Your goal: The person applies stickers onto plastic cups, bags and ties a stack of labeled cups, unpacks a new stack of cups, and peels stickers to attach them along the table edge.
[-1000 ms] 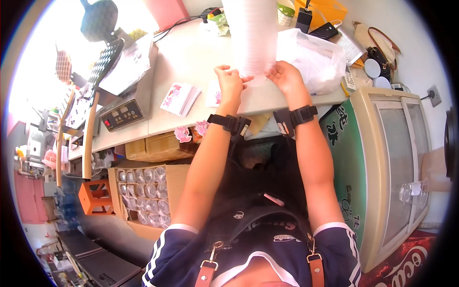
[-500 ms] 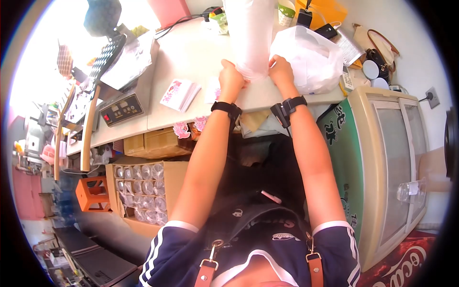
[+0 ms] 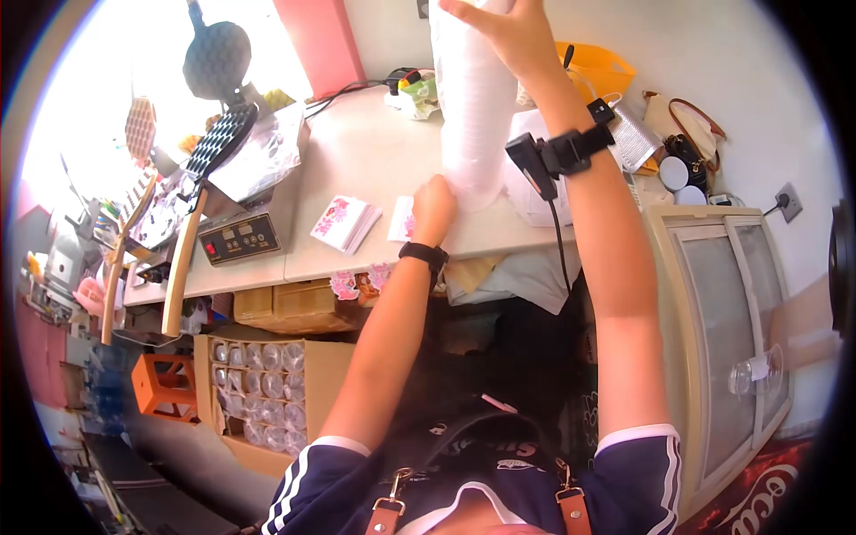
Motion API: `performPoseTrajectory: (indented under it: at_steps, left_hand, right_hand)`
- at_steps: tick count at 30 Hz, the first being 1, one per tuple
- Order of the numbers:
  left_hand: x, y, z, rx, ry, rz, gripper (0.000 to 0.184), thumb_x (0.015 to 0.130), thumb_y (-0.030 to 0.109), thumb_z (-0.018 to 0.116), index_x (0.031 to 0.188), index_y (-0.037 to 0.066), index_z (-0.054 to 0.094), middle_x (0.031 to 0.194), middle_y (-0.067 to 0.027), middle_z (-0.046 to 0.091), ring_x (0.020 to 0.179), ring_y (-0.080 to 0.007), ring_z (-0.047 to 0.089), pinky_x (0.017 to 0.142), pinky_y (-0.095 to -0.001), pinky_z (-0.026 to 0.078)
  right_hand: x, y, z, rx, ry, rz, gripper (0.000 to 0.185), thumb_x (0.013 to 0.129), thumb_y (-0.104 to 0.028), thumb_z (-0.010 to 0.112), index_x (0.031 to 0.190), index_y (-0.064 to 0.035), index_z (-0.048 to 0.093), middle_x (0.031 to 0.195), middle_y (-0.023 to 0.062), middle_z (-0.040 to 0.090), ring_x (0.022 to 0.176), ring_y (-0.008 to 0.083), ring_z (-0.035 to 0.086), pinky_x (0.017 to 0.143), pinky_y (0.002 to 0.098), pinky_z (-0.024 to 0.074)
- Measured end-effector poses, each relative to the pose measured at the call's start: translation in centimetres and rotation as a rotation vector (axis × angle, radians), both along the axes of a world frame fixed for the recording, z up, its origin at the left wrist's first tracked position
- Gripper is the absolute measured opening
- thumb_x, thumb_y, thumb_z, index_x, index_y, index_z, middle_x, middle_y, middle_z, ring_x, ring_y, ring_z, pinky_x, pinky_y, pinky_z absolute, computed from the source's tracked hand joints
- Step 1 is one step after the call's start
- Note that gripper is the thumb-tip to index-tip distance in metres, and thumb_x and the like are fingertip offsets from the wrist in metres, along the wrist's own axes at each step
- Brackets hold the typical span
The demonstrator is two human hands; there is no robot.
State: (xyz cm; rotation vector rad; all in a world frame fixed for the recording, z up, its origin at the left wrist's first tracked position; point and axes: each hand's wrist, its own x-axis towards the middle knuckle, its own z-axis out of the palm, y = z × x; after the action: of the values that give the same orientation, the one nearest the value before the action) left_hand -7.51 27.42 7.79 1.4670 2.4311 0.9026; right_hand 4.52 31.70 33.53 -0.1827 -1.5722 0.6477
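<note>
This looked like a small snack shop: a waffle iron (image 3: 223, 141) stood upper left, a carton (image 3: 328, 374) of clear cups (image 3: 259, 392) lower left, a glass-lidded freezer (image 3: 722, 312) at right.

Strong white glare floods past the far left corner of the bench (image 3: 366, 143), washing out the rear waffle iron (image 3: 141, 123); deep shade lies under the near edge; fisheye distortion bends the black-rimmed margins

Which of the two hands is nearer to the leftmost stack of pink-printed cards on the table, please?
Left: the left hand is to the right of the card stack, low beside the white column; the right hand is farther off, at the column's upper part.
</note>
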Motion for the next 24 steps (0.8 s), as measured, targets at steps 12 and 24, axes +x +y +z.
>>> performPoseTrajectory:
  at_steps: [12,24]
  left_hand:
    - [2.4,-2.2,-0.2,0.165,-0.125,-0.149,0.026,0.079,0.007,0.056,0.103,-0.002,0.054,0.089,-0.0327,0.062,0.088,-0.0502,0.060,0.080,-0.0546,0.047]
    - [3.7,-5.6,3.3,0.695,-1.283,-0.066,0.041,0.094,0.023,0.064,0.124,0.000,0.051,0.115,-0.0143,0.063,0.107,-0.0168,0.058,0.094,-0.0281,0.044]
  right_hand:
    - [5.0,0.1,-5.1,-0.171,-0.004,-0.289,0.085,0.062,-0.030,0.086,0.126,0.0058,0.043,0.113,0.0202,0.060,0.103,0.0294,0.060,0.093,0.0370,0.0474]
    - [15.2,-9.8,-15.1,-0.331,0.208,-0.114,0.072,0.078,-0.010,0.073,0.139,0.0000,0.038,0.136,0.0114,0.047,0.126,0.0249,0.046,0.108,0.0404,0.0341]
